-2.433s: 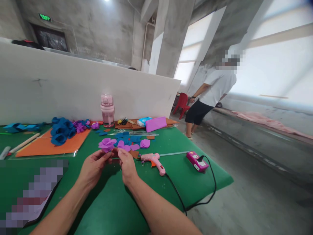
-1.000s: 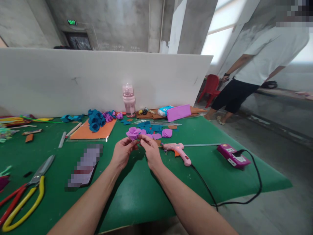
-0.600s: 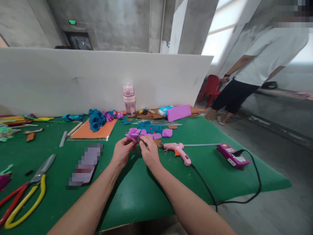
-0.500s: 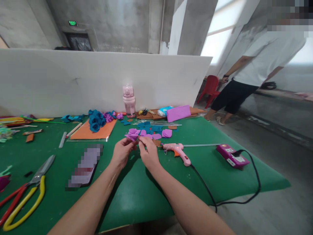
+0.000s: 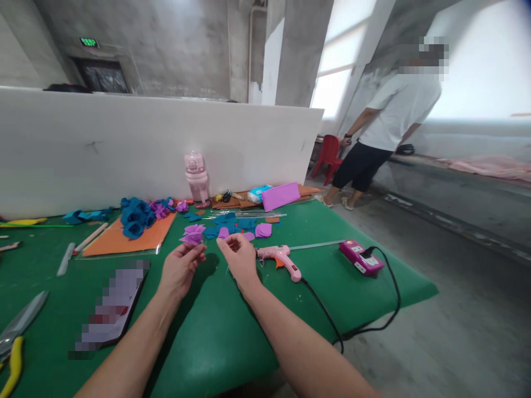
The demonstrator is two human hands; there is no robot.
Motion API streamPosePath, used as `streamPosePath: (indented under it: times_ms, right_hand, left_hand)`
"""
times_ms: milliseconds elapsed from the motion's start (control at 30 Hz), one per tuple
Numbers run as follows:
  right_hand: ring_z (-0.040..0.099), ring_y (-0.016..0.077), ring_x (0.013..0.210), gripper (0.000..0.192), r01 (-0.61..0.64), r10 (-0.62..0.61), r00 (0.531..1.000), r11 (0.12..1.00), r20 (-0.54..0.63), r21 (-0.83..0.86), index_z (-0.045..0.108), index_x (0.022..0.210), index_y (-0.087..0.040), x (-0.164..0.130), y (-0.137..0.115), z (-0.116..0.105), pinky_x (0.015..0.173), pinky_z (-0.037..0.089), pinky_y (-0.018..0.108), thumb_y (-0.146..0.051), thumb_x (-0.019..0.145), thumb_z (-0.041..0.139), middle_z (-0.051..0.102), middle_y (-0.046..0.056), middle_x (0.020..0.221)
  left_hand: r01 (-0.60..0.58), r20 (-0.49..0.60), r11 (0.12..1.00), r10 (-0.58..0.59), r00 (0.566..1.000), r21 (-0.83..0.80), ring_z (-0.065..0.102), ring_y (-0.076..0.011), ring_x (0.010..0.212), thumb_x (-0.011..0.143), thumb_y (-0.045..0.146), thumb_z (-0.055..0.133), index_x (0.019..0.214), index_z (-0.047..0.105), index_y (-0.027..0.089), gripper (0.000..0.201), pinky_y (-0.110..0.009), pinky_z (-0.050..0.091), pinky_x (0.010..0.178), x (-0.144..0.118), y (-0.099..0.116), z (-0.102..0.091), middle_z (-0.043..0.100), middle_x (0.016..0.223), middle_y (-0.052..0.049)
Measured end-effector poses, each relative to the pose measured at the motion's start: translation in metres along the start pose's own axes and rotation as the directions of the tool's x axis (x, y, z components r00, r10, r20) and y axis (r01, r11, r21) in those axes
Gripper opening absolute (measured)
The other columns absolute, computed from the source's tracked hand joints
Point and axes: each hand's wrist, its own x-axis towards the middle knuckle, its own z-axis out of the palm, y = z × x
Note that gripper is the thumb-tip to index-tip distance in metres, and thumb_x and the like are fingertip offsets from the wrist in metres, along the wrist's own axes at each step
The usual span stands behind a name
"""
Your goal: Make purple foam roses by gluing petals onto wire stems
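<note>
My left hand [image 5: 182,268] is closed, thumb and fingers pinching a purple flower [image 5: 193,234] of layered petals by its base. My right hand [image 5: 238,257] is a little to the right and apart from the flower. Its fingertips are drawn together; whatever they hold, if anything, is too small to make out. Just beyond it lie loose purple petals [image 5: 264,230] and blue cut pieces [image 5: 227,220]. A pink glue gun [image 5: 280,256] rests on the green table right beside my right hand, its small light glowing.
A purple power strip [image 5: 360,258] with a black cable sits at right. A phone [image 5: 112,309] and scissors [image 5: 22,323] lie at left. Blue flowers [image 5: 136,216] rest on an orange sheet [image 5: 153,235]. A pink bottle [image 5: 197,179] stands before a white board. A person [image 5: 381,121] stands beyond.
My right hand has come away from the flower, leaving a gap between the hands. My left hand still holds the flower. The view has turned right, so the table things appear farther left.
</note>
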Motion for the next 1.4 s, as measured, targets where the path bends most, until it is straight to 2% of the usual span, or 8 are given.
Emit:
streamPosePath:
  times_ms: [167, 367, 667, 933, 1067, 1200, 1300, 1400]
  right_hand:
    - [0.044, 0.0093, 0.048, 0.020, -0.218, 0.204, 0.975, 0.953, 0.086, 0.212, 0.060, 0.057, -0.017, 0.002, 0.011, 0.005, 0.051, 0.036, 0.023, -0.034, 0.059, 0.070, 0.053, -0.004, 0.050]
    - [0.048, 0.0105, 0.050, 0.020, -0.151, 0.133, 0.986, 0.966, 0.099, 0.212, 0.067, 0.059, -0.017, 0.001, 0.009, 0.005, 0.050, 0.037, 0.023, -0.036, 0.058, 0.070, 0.060, -0.002, 0.053]
    - [0.052, 0.0111, 0.054, 0.016, -0.194, 0.166, 0.979, 0.938, 0.118, 0.288, 0.066, 0.065, -0.018, 0.004, 0.011, 0.007, 0.055, 0.042, 0.024, -0.034, 0.063, 0.065, 0.064, 0.000, 0.063]
    - [0.038, 0.0085, 0.048, 0.037, -0.051, 0.036, 0.997, 0.972, 0.072, 0.228, 0.044, 0.051, -0.019, 0.002, 0.011, 0.005, 0.051, 0.034, 0.022, -0.044, 0.079, 0.050, 0.040, -0.006, 0.048]
    - [0.051, 0.0110, 0.064, 0.023, -0.030, -0.003, 0.991, 0.970, 0.132, 0.241, 0.055, 0.073, -0.018, -0.001, 0.005, 0.004, 0.062, 0.041, 0.023, -0.041, 0.075, 0.057, 0.055, -0.002, 0.068]
    - [0.057, 0.0154, 0.076, 0.036, 0.032, -0.035, 0.963, 0.999, 0.268, 0.018, 0.058, 0.090, -0.017, -0.008, 0.004, 0.008, 0.071, 0.046, 0.027, -0.036, 0.062, 0.070, 0.062, 0.003, 0.087]
    - [0.058, 0.0166, 0.080, 0.035, 0.152, -0.126, 0.965, 0.984, 0.229, -0.098, 0.057, 0.093, -0.018, -0.011, 0.006, 0.010, 0.073, 0.048, 0.029, -0.031, 0.063, 0.069, 0.061, 0.004, 0.091]
    - [0.058, 0.0158, 0.079, 0.025, 0.228, -0.207, 0.960, 0.969, 0.189, -0.093, 0.055, 0.090, -0.019, -0.012, 0.007, 0.011, 0.072, 0.049, 0.028, -0.026, 0.067, 0.064, 0.060, 0.002, 0.087]
  left_hand:
    - [0.018, 0.023, 1.000, -0.017, 1.000, -0.018, 0.056, -0.0083, 0.057, 0.048, 0.018, 0.081, 0.072, 0.066, 0.011, 0.029, -0.019, 0.044, 0.054, -0.002, 0.002, 0.002, 0.064, 0.067, -0.002]
    - [0.059, 0.131, 0.998, -0.057, 0.990, -0.008, 0.053, -0.0072, 0.054, 0.051, 0.018, 0.080, 0.074, 0.066, 0.012, 0.028, -0.019, 0.043, 0.052, -0.006, 0.002, 0.005, 0.064, 0.067, -0.002]
    - [0.070, 0.161, 0.998, -0.069, 0.985, 0.000, 0.054, -0.0065, 0.054, 0.053, 0.019, 0.079, 0.077, 0.066, 0.012, 0.028, -0.019, 0.043, 0.054, -0.004, -0.003, 0.003, 0.065, 0.068, -0.001]
    - [0.048, 0.125, 0.999, -0.048, 0.991, 0.004, 0.054, -0.0076, 0.052, 0.051, 0.021, 0.080, 0.074, 0.065, 0.012, 0.029, -0.021, 0.043, 0.053, -0.008, -0.003, 0.006, 0.065, 0.065, -0.002]
    - [0.023, 0.134, 1.000, -0.022, 0.991, -0.006, 0.055, -0.0084, 0.051, 0.053, 0.022, 0.079, 0.074, 0.065, 0.011, 0.027, -0.022, 0.044, 0.053, -0.007, -0.007, 0.004, 0.066, 0.066, -0.003]
    - [-0.003, 0.150, 0.999, 0.009, 0.989, -0.040, 0.060, -0.0124, 0.062, 0.052, 0.017, 0.078, 0.080, 0.067, 0.011, 0.031, -0.024, 0.047, 0.061, -0.010, -0.009, 0.006, 0.068, 0.073, -0.004]
    - [0.004, 0.189, 0.999, 0.003, 0.982, -0.036, 0.063, -0.0149, 0.067, 0.051, 0.016, 0.078, 0.083, 0.068, 0.011, 0.034, -0.026, 0.047, 0.066, -0.014, -0.007, 0.011, 0.070, 0.078, -0.006]
    - [-0.007, 0.226, 0.999, 0.015, 0.974, -0.037, 0.064, -0.0186, 0.073, 0.050, 0.018, 0.079, 0.083, 0.069, 0.012, 0.035, -0.029, 0.047, 0.072, -0.019, -0.006, 0.015, 0.071, 0.081, -0.009]
